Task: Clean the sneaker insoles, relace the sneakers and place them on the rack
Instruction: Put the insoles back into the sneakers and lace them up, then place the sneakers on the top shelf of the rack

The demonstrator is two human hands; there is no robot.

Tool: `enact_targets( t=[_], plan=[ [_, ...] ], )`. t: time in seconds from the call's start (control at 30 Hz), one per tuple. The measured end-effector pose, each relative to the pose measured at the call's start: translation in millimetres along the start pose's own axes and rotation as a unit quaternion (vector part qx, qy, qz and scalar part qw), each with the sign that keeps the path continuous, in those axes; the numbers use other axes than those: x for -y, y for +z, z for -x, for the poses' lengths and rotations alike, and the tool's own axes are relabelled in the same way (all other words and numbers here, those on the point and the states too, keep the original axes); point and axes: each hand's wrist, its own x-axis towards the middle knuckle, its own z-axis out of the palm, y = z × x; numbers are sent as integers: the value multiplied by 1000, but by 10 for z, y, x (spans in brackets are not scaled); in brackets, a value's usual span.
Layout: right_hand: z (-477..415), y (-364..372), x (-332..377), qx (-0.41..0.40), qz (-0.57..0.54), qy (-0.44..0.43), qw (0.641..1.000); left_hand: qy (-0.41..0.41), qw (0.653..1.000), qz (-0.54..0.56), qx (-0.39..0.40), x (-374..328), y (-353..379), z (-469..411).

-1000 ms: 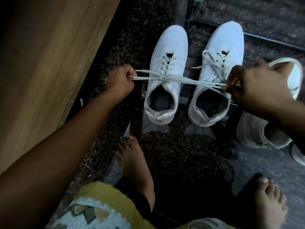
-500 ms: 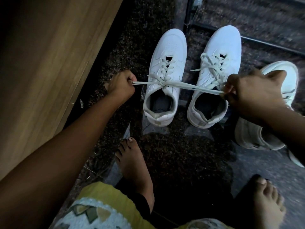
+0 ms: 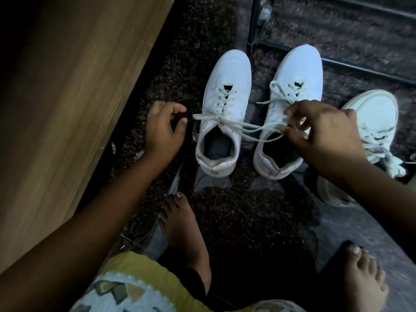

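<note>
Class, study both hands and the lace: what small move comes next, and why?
Probably the left hand should pinch the loose lace end just beside it: the right hand holds the other strand, and the sneaker has no bow yet.

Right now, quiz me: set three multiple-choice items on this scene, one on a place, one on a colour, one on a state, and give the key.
1. The sneaker being laced stands:
A. on the floor, beside the wooden panel
B. on a table
C. in a lap

2. That sneaker and the neighbouring sneaker are:
A. black
B. white
C. red

3. The right hand:
A. lies flat on the floor
B. holds a brush
C. pinches the lace

Key:
1 A: its sole rests on the dark floor next to the panel.
2 B: both uppers are white.
3 C: its fingers close on the lace above the neighbouring sneaker.
</note>
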Motion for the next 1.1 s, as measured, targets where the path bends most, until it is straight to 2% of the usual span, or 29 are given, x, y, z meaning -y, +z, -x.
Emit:
enact_targets(
  t=[0.1,0.2,0.27,0.37,0.43,0.53,0.63,0.73,0.93,1.1],
  plan=[
    [111,-8,22,-33,-44,-4,998,112,992,-19,-59,-207,-67,198],
    [337,25,14,-98,-55,-40,993,236,971,-45,8,-326,-32,503],
    [530,128,22,-86,-38,-54,994,284,952,-101,62,-301,77,683],
    [749,376,45,-37,59,-106,992,262,945,-176,82,-307,247,834],
    [772,483,67,-36,108,-110,987,228,948,-207,82,-339,313,867],
    [684,563,138,-51,143,-69,986,204,946,-238,82,-341,367,887],
    [604,645,151,-32,146,-9,989,198,943,-255,83,-381,368,835],
    [555,688,86,-3,155,-12,988,189,939,-274,91,-434,349,792],
    [696,415,117,-25,97,-8,995,179,955,-216,92,-477,116,777],
    [939,1,271,-53,60,-61,995,200,966,-144,79,-777,-282,878]
  ],
)
